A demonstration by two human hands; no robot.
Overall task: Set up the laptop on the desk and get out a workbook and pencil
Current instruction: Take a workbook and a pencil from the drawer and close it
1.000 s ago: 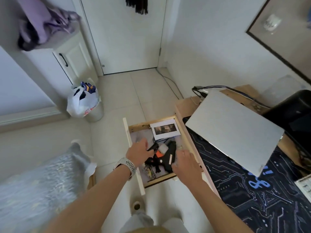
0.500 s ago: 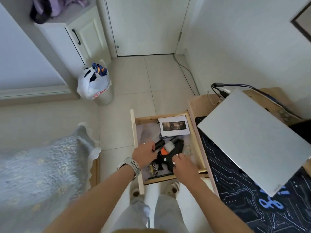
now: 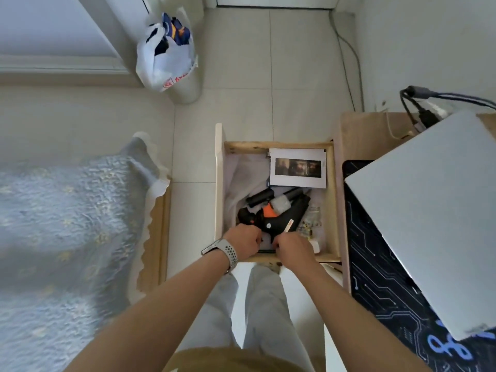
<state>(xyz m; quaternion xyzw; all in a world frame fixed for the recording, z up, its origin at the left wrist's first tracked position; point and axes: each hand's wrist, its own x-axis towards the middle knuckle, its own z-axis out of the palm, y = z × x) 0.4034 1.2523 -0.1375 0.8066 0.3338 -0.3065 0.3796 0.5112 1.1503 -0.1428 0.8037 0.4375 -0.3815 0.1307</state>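
Both hands moved to drawer's near end | left hand (image 3: 248,241), right hand (image 3: 291,249) curled, contents unclear | black-and-orange plastic glue gun (image 3: 279,217) just beyond | pencil search ongoing

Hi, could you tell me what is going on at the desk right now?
A person is rummaging in the open drawer beside the desk. Both hands, left and right, are at its near end by a black glue gun. The laptop lies closed on the desk. No workbook or pencil is out.
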